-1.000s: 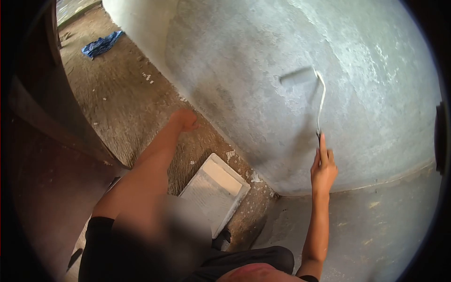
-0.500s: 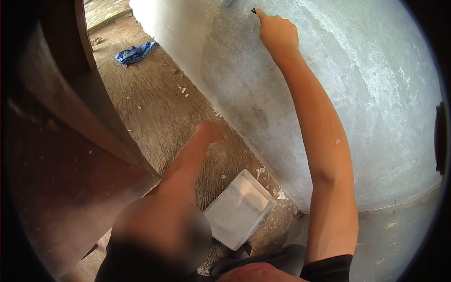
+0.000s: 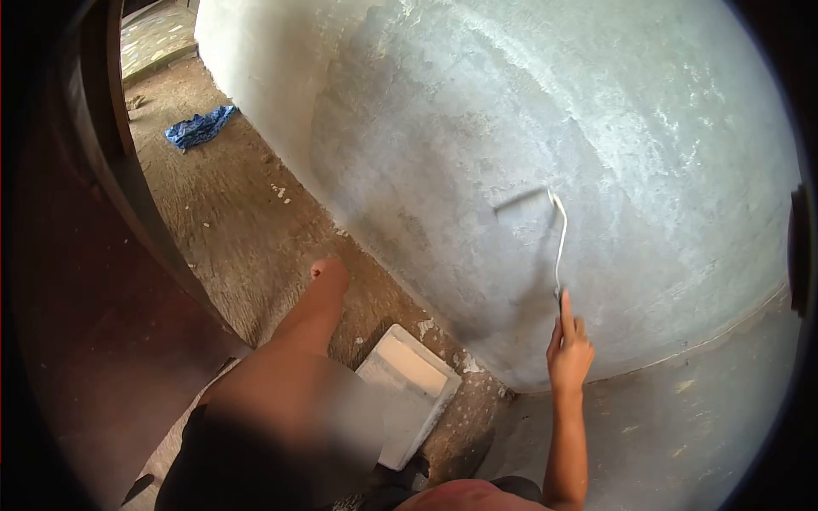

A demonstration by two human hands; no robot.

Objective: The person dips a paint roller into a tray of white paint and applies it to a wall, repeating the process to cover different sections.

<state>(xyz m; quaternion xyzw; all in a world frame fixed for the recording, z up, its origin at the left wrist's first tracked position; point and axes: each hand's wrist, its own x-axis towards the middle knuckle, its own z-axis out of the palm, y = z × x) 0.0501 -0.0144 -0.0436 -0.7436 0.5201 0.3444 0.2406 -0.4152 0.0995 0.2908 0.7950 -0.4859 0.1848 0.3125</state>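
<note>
My right hand (image 3: 570,356) is closed around the dark handle of a paint roller (image 3: 560,243), index finger stretched along it. The roller's thin white frame rises from the hand, and its head, smeared by motion, lies against or close to the grey, patchy wall (image 3: 426,170). On the left, my left hand (image 3: 331,276) hangs over the brown floor with its fingers curled in and nothing visible in them. Below it, the pale paint tray (image 3: 399,423) rests on the floor near the foot of the wall, a cream patch at its far end. My left arm hides part of the tray.
A crumpled blue cloth (image 3: 200,128) lies on the rough floor (image 3: 230,204) at the upper left. A dark reddish panel (image 3: 111,341) stands along the left side. White paint spots (image 3: 279,192) mark the floor, and another wall section meets the painted one at lower right.
My right hand has come down the wall, bringing the roller's frame and head into full view. The whole view has shifted a little. My left hand now looks more curled.
</note>
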